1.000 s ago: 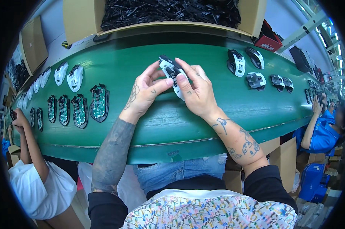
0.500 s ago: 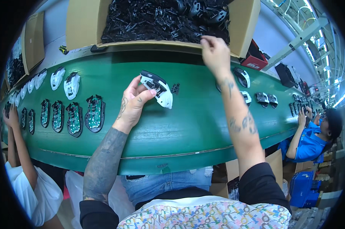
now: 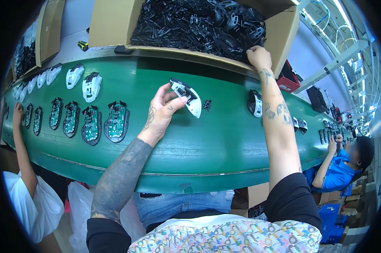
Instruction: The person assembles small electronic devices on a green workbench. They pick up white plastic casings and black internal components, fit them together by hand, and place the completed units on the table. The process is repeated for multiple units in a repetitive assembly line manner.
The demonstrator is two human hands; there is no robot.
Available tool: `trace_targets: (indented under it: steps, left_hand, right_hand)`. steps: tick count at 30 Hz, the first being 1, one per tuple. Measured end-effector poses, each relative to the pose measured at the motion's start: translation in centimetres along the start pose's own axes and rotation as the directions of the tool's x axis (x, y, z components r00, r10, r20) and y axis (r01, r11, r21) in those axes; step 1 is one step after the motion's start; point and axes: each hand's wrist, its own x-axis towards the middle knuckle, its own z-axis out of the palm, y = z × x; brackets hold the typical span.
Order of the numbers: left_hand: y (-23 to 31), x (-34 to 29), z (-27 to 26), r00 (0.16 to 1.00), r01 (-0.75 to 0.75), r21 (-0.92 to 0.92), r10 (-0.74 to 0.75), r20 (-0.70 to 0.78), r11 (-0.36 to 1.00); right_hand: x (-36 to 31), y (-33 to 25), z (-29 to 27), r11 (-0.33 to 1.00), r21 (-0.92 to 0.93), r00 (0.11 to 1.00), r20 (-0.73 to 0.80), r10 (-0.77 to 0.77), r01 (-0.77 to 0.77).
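Note:
My left hand (image 3: 163, 107) grips a white-and-black computer mouse shell (image 3: 193, 102) above the green work surface, thumb pressed on its inner side. A small black plastic part (image 3: 207, 105) lies on the surface just right of the shell. My right hand (image 3: 260, 58) is at the right front corner of a large cardboard box (image 3: 182, 52) filled with black plastic parts (image 3: 190, 29). Its fingers are curled together, and what they hold, if anything, is hidden. Another white-and-black mouse shell (image 3: 254, 103) lies beside my right forearm.
On the left stand a row of green circuit boards in black bases (image 3: 116, 122) and several white shells (image 3: 91, 87). More shells (image 3: 302, 125) lie right of my forearm, beyond a red box (image 3: 288, 78). A co-worker's hand (image 3: 18, 111) is at left; a person in blue (image 3: 336, 164) works at right.
The whole view has shifted, so the surroundings sit further right and lower. My right hand has moved right along the box's front edge, its fingers now curled tighter. The left still holds the shell.

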Motion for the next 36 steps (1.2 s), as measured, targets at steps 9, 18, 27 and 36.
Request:
trace_targets:
  steps: [9,18,27,36]
  left_hand:
    - [-0.3,-0.3,-0.3,1.0,0.009,0.103,-0.009,-0.001,0.995]
    - [-0.2,-0.9,-0.1,0.986,0.164,0.038,-0.164,0.001,0.986]
    - [-0.4,-0.7,-0.3,0.985,0.057,0.142,-0.032,-0.17,0.988]
    - [0.1,-1.1,0.0,0.993,0.061,0.164,-0.044,-0.108,0.985]
  right_hand:
    - [-15.6,-1.7,-5.6,0.062,0.921,0.82,0.371,-0.436,-0.384]
    - [-22.1,-3.4,-2.4,0.158,0.987,0.787,0.117,-0.606,-0.025]
    - [-19.9,1.6,-4.3,0.747,0.58,0.738,0.339,-0.584,0.325]
    - [-20.6,0.8,-3.2,0.819,0.531,0.507,0.656,-0.56,0.217]
